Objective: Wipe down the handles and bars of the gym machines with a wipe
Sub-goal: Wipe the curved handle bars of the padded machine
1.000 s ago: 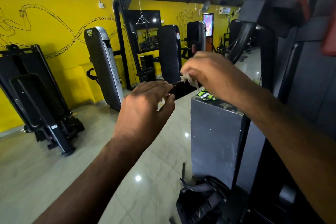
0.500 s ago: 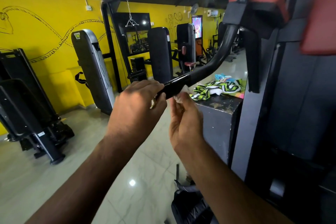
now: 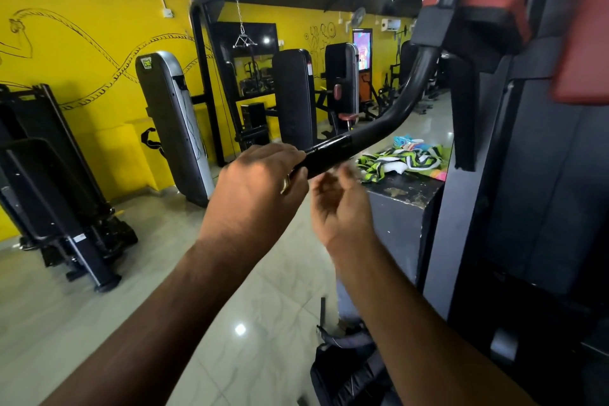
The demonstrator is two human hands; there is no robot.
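One handle (image 3: 329, 156) gripped, the wipe not plainly seen.
The near end of the black handle is gripped by the left hand (image 3: 257, 194); the right hand (image 3: 342, 208) is held just beneath it, fingers curled and blurred, so whether a wipe is pinched there cannot be told. A loosely held wipe could be dropped to the floor (image 3: 99, 323), and the stretch covered by the left hand could be left unwiped.

Striped green cloth (image 3: 405, 160) on grey box (image 3: 395, 217), yellow wall (image 3: 82, 53), glossy floor (image 3: 99, 323)
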